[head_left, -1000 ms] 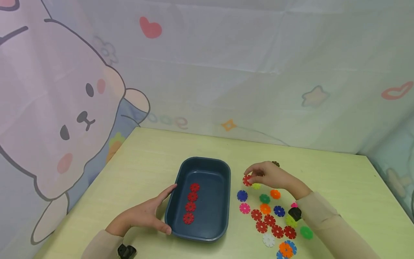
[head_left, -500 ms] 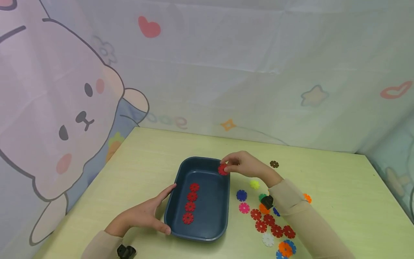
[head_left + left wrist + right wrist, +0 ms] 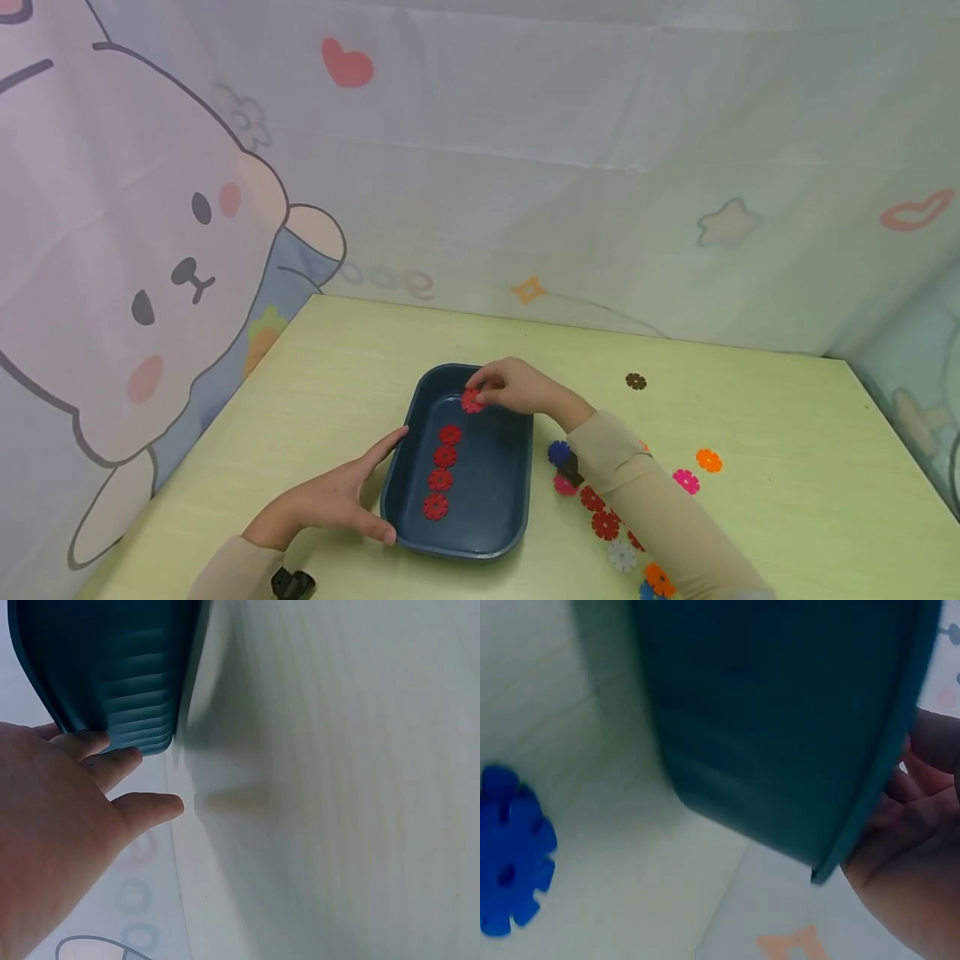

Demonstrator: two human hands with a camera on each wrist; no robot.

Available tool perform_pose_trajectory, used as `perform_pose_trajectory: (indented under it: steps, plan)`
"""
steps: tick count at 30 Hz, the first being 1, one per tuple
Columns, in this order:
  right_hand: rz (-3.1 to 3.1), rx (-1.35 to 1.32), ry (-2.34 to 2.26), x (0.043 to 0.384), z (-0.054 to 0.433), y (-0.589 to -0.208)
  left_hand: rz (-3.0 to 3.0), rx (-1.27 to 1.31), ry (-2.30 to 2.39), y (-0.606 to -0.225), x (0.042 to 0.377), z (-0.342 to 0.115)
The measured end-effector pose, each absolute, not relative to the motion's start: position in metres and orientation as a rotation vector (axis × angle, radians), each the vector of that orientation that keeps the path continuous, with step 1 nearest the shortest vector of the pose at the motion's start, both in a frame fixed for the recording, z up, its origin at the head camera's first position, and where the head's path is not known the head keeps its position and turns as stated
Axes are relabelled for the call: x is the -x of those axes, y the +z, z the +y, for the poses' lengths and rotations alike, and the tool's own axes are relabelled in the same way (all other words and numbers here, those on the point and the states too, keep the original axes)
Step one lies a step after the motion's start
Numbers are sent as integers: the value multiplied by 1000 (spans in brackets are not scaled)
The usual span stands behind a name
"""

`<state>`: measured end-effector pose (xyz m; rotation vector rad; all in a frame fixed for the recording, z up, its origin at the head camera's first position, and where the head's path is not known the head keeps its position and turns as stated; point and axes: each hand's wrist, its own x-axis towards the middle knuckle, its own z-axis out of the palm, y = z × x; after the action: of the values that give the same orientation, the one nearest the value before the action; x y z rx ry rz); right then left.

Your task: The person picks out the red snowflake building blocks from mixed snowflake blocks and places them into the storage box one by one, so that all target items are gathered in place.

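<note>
A dark blue tray stands on the table with several red notched plastic discs lying in a column along its left side. My right hand is over the tray's far end and pinches another red notched disc between thumb and fingers. In the right wrist view the tray wall hides that disc and part of the hand. My left hand touches the tray's left side, fingers and thumb spread and fairly straight. The left wrist view shows that hand against the tray's outer wall.
Right of the tray, loose notched discs lie partly under my right forearm: blue, pink, several red, white and orange. Farther out are a brown disc, an orange disc and a pink disc.
My right hand has carried the red disc left from the loose pieces, across the tray's right rim, to above its far end. The left hand has stayed at the tray's side.
</note>
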<state>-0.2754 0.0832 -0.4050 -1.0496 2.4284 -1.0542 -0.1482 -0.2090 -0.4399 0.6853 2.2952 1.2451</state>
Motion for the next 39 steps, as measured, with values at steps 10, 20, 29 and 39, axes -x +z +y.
perform_pose_trajectory:
  steps: [10, 20, 29, 39]
  plan:
    - [2511, 918, -980, 277, 58, -422, 2283, -660, 1252, -440, 147, -209]
    - [2611, 849, -952, 278, 47, -435, 2274, -653, 1251, -440, 148, -210]
    - [2639, 830, -918, 278, 42, -440, 2270, -654, 1261, -441, 147, -210]
    - [2634, 805, -864, 277, 41, -443, 2275, -660, 1264, -440, 147, -209]
